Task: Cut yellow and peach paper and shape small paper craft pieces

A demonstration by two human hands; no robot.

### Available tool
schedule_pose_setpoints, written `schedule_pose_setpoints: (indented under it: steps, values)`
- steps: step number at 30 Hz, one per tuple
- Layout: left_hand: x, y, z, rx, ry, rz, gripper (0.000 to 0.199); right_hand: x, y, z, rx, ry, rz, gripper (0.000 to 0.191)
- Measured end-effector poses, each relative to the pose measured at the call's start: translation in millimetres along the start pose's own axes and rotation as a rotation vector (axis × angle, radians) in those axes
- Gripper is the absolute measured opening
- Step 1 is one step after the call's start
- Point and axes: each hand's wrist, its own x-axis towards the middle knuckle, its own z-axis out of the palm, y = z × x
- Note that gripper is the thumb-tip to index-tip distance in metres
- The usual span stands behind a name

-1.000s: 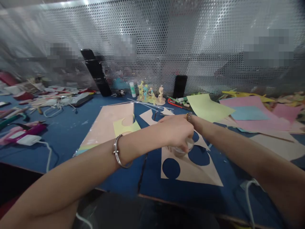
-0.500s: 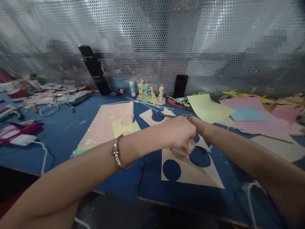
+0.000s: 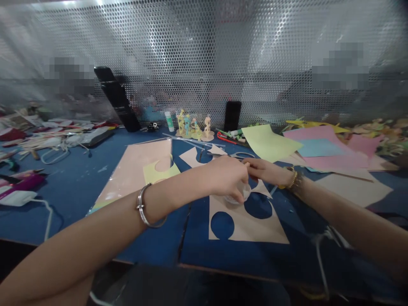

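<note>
My left hand (image 3: 226, 180) is closed around a small transparent container (image 3: 237, 197), which shows only in part below the fingers. My right hand (image 3: 264, 172) reaches in from the right, its fingertips against the left hand's knuckles or the container's top. Whether those fingers pinch anything is hidden. Both hands hang over a peach paper sheet with round cut-outs (image 3: 245, 227). A pair of scissors (image 3: 240, 155) lies just beyond them, and a yellow paper piece (image 3: 159, 173) lies to the left of my left forearm.
A large peach sheet (image 3: 134, 170) lies on the blue table (image 3: 95, 178). Coloured papers (image 3: 325, 146) spread to the right, and paper scraps and cables (image 3: 54, 144) to the left. Small paper figures (image 3: 194, 129), a glue stick (image 3: 169, 121) and a black phone (image 3: 232, 115) stand against a perforated metal wall (image 3: 204, 51).
My right hand has drawn back from behind the left hand, showing its wrist and bracelet. My left hand stays on the container. The view has shifted slightly, so the table contents appear further left.
</note>
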Motion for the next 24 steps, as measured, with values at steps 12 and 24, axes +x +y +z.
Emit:
schedule_pose_setpoints:
  steps: [12,24]
  values:
    - [-3,7,-6.4,-0.039,-0.033,-0.079,0.038,-113,-18,46,-0.139,0.289,-0.041,0.014]
    - [-14,3,1.5,-0.233,0.004,-0.151,0.07,-157,-31,45,0.222,1.002,0.051,0.017]
